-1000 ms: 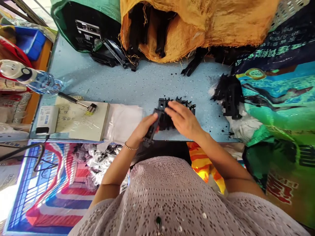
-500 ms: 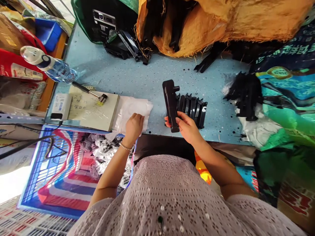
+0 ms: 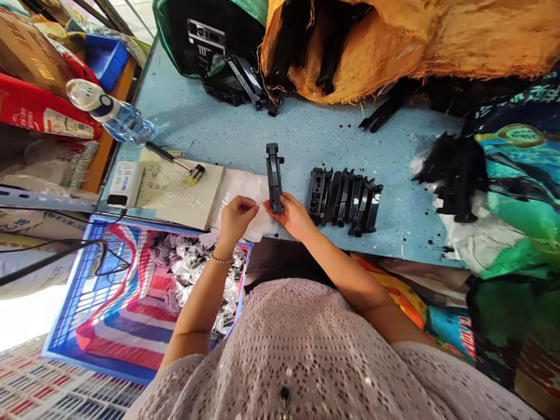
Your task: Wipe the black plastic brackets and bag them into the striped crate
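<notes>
My right hand [image 3: 294,217] holds a long black plastic part [image 3: 274,178] upright by its lower end, with a small peg on its right side. Beside it, my left hand [image 3: 238,220] has thumb and forefinger pinched together over a stack of thin white plastic bags [image 3: 234,185]. Whatever is in that pinch is too thin to make out. The two hands are close together but apart. To the right of my right hand, several similar black parts [image 3: 343,198] lie side by side in a row on the blue speckled table [image 3: 324,131].
Left stand a notepad [image 3: 184,201], a black-handled tool [image 3: 175,160], a white box [image 3: 125,184] and a water bottle [image 3: 114,116]. A blue basket [image 3: 98,364] below holds bagged pieces [image 3: 196,262]. An orange sack [image 3: 464,41] with black parts lies behind; more black parts [image 3: 457,172] are right.
My right hand has brought the black part left, away from the row and towards my left hand, turning it to show another side. My left hand has lifted slightly off the bags, fingers pinched.
</notes>
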Demonstrator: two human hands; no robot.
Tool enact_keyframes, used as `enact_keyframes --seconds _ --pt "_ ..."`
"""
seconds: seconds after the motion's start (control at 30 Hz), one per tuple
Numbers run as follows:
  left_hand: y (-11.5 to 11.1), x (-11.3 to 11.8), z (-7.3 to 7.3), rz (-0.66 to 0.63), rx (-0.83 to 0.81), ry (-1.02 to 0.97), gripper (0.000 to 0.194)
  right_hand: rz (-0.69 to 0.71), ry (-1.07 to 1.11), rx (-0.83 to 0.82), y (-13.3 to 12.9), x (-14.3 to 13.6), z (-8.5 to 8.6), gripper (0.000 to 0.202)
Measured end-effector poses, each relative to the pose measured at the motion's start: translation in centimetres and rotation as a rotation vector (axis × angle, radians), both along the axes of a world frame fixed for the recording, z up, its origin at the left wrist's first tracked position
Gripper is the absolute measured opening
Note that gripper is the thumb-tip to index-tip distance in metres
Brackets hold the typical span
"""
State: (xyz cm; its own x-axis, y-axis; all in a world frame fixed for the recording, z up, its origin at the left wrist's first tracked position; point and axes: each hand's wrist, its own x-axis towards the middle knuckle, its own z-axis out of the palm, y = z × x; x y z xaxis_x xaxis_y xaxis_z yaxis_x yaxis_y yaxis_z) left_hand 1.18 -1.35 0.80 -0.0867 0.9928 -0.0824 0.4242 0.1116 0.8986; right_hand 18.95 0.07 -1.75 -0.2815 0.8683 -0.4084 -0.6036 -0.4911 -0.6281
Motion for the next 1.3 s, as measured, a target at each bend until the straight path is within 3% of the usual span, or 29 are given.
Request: enact_keyframes --seconds 0.1,0.2,0.3,0.37,0.47,0.57,0.67,0.8,0.9,1.03,1.1,1.17,1.23,1.3 --pt "-0.2 -1.0 1.5 -0.081 0.204 0.345 0.024 -0.011 -0.033 -0.016 0.1 -0.3 -1.0 0.02" --pt "0.5 -1.5 2.1 -0.199 0.195 0.569 0.041 -0.025 -0.047 0.014 -0.4 0.3 -0.5 0.018" --pt "1.4 -1.7 1.7 -0.213 0.181 0.476 0.048 0.058 0.004 0.08 -1.8 2.3 0.6 0.021" --pt "1.5 -1.8 1.3 -0.184 0.181 0.356 0.046 0.254 0.117 0.1 -3.2 3.8 1.0 0.031" --pt "0.8 -2.1 0.9 -0.138 0.186 0.249 0.035 0.511 0.263 -0.018 -4.9 5.2 0.7 0.038" --pt "-0.1 -2.6 0.9 -0.16 0.219 0.41 0.027 0.455 0.318 -0.14 -5.7 5.1 -0.2 0.034" --pt "-0.5 -2.8 1.0 -0.215 0.225 0.594 0.041 0.443 0.381 -0.133 -5.9 4.5 -0.6 0.035" --pt "-1.0 -1.9 1.4 -0.226 0.312 0.506 0.059 0.573 0.43 -0.119 -5.1 3.5 -0.6 0.033" --pt "-2.6 -0.3 2.1 -0.418 0.364 0.32 0.066 0.487 0.278 -0.08 -3.8 2.6 -0.4 0.03" --pt "-4.9 1.5 2.5 -0.665 0.337 0.091 0.073 0.301 -0.226 0.085 -3.6 2.0 0.5 0.031" --pt "-5.3 1.7 2.6 -0.679 0.302 0.035 0.071 0.273 -0.448 0.201 -4.3 2.1 1.1 0.021" --pt "-5.6 1.2 3.2 -0.636 0.28 0.024 0.06 0.373 -0.556 0.342 -5.0 2.5 1.6 0.016" --pt "-6.4 -0.2 4.8 -0.535 0.29 0.062 0.045 0.52 -0.544 0.477 -5.1 2.9 1.9 0.025" --pt "-8.0 -2.8 7.3 -0.452 0.289 0.124 0.037 0.547 -0.597 0.591 -4.8 3.3 2.1 0.032"
